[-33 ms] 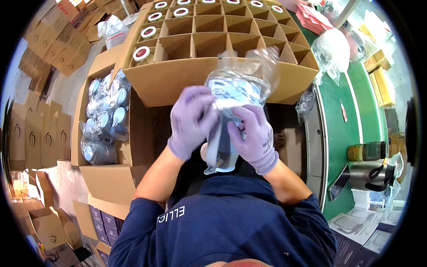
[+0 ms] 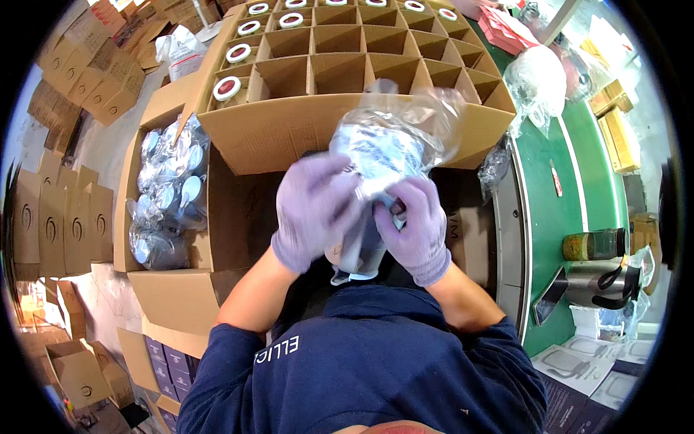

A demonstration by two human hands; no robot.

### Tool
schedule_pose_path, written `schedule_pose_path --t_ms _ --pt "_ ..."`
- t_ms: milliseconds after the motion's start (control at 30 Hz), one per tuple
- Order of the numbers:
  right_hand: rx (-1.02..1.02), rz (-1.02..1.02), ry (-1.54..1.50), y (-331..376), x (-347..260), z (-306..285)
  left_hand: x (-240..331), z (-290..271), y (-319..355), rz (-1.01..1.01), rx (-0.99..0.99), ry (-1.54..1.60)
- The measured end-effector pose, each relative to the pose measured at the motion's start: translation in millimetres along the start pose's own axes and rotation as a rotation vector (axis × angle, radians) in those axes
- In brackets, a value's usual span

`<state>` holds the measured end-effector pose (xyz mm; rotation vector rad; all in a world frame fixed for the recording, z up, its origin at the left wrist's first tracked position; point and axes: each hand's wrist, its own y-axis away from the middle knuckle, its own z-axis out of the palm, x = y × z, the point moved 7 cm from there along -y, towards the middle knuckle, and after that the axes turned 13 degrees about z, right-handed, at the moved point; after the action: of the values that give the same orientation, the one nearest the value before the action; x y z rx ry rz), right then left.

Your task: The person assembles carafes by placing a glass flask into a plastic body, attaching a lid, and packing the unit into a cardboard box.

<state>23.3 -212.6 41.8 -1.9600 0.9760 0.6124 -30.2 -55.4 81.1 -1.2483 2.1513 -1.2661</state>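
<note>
In front of my chest is a light blue vessel, seemingly a handled tumbler [image 2: 366,249], standing partly in a clear plastic bag [image 2: 434,130]. Its patterned light blue upper part [image 2: 379,150] shows through the film. My right hand [image 2: 412,228], in a lilac knit glove, is closed with thumb and fingers pinching at the vessel's middle, by the bag's lower edge. On the opposite side, my gloved left hand [image 2: 314,206] is at the vessel, its fingers bent and smeared by motion. Whether it grips anything is unclear.
A divided cardboard box [image 2: 354,130] stands ahead, several cells holding jars with white-rimmed red tops [image 2: 226,89]. An open carton [image 2: 129,195] at left holds bagged light blue items [image 2: 170,195]. On the green table [image 2: 557,224] at right lie a phone [image 2: 551,295], a glass jar [image 2: 594,246] and a steel mug [image 2: 600,284].
My left hand has shifted slightly and its fingers have blurred further over the vessel. The plastic bag's loose top has swung a little to the right.
</note>
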Motion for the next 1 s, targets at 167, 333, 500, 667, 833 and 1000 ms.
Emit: schedule_pose_path --t_ms 167,333,500,667,833,1000 --pt "-0.348 0.015 0.105 55.9 2.9 -12.2 77.4 -6.9 65.5 0.301 -0.290 0.402" --pt "-1.310 -0.032 -0.040 117.7 15.9 -19.4 74.9 -0.9 190.4 -0.078 -0.581 0.802" --pt "-0.600 -0.798 0.376 63.7 -76.1 -10.0 86.1 -22.1 159.9 -0.140 -0.468 0.765" --pt "-0.705 -0.931 0.368 56.2 -90.5 34.9 95.8 -81.4 149.1 -0.313 -0.413 0.602" --pt "0.101 -0.158 0.457 -111.3 -3.0 -154.0 43.5 -130.4 125.5 -0.632 -0.050 0.339" --pt "0.543 0.516 0.751 -142.6 241.8 -400.2 -17.1 -101.0 156.4 -0.565 -0.246 0.095"
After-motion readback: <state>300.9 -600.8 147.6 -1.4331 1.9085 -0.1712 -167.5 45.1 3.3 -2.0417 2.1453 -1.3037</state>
